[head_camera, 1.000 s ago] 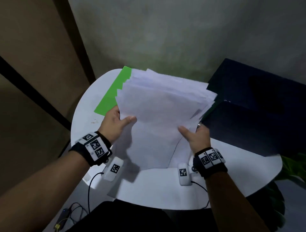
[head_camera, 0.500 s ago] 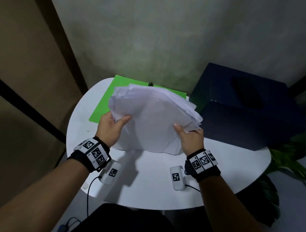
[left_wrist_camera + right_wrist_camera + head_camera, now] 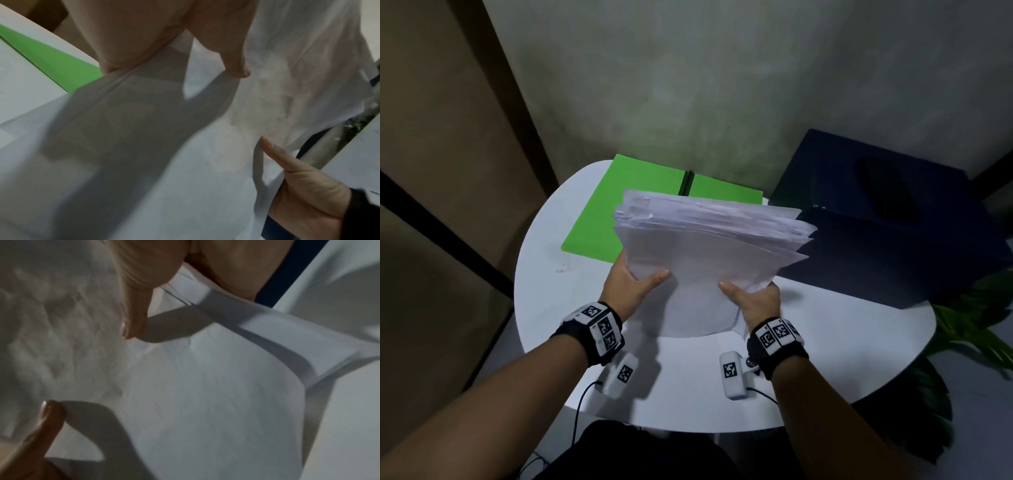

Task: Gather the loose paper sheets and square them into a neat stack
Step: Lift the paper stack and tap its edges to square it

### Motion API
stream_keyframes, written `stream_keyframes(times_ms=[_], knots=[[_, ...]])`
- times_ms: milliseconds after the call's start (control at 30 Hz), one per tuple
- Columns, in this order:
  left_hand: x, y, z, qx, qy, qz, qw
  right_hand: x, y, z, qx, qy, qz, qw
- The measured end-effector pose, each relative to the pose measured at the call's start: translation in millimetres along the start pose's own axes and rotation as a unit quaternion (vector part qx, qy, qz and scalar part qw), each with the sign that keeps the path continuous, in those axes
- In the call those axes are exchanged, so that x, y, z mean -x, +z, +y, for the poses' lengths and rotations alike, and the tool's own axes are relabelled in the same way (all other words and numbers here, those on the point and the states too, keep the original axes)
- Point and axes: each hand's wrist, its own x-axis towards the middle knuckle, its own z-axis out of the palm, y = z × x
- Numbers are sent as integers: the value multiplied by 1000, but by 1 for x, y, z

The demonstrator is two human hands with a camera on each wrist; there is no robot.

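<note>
A thick bundle of white paper sheets (image 3: 709, 246) is held above the round white table (image 3: 688, 377), its far edges still staggered and its near edge curling down toward the tabletop. My left hand (image 3: 640, 277) grips the bundle's left side, thumb on top and fingers hidden beneath. My right hand (image 3: 746, 291) grips the right side the same way. In the left wrist view the left thumb (image 3: 232, 53) presses on the paper (image 3: 144, 146), with the right hand (image 3: 304, 194) opposite. The right wrist view shows the right thumb (image 3: 133, 313) on the sheets (image 3: 205, 386).
A green folder (image 3: 599, 222) lies open at the back left of the table, partly behind the bundle. A dark blue box (image 3: 876, 233) fills the back right, close to the paper's right edge. Plant leaves (image 3: 969, 329) hang past the table's right rim. Walls stand close behind.
The fanned sheets have been drawn together into a tighter bundle and lifted off the folder. Both hands have moved nearer to me, and more of the green folder is uncovered.
</note>
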Motion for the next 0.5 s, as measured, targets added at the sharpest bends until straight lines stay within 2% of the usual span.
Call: stream_keyframes(times_ms=[100,233,300,400,500], knots=[[-2,0,6,-12,0,32,999,0,0,-7,-25,-1,25,999],[3,2,25,12,44,86,995,3,-6,-20,-38,-26,23,999],[9,1,23,6,44,74,996,7,-10,-22,-12,-49,10,999],[14,-3,26,-13,48,23,998,7,-17,-24,51,-79,-1,996],[6,-2,49,20,86,26,996,5,-20,-41,1,-137,9,991]])
